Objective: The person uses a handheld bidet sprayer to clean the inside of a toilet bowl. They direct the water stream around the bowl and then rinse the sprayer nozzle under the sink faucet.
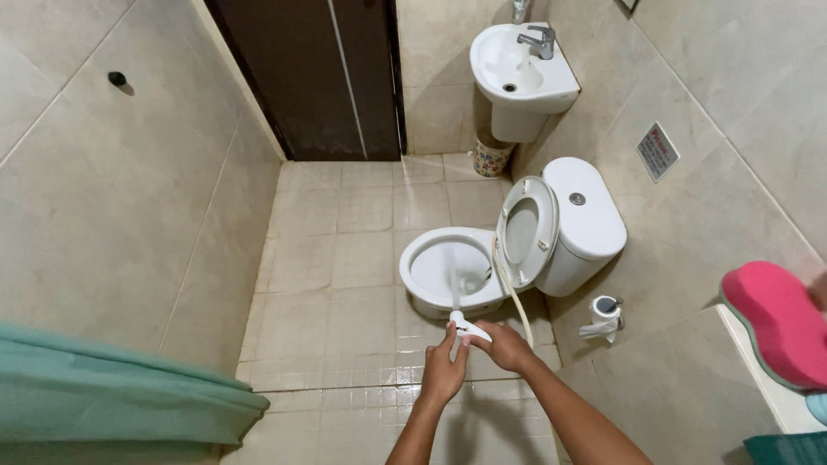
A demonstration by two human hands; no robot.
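Observation:
Both my hands hold a white spray nozzle (469, 326) on a pale hose (512, 288) in front of a white toilet (457, 269). My right hand (504, 346) grips its handle; my left hand (444, 368) steadies it from the left. A jet of water shoots from the nozzle into the toilet bowl. The toilet's seat and lid (527, 231) stand raised against the white tank (586, 211).
A white wall basin (519, 67) with a tap hangs at the back right, a patterned bin (491, 159) beneath it. A dark door (314, 77) closes the far end. A paper roll (605, 314) hangs by the tank. A pink sponge (775, 323) lies on a ledge; green cloth (112, 387) hangs left. The tiled floor looks wet.

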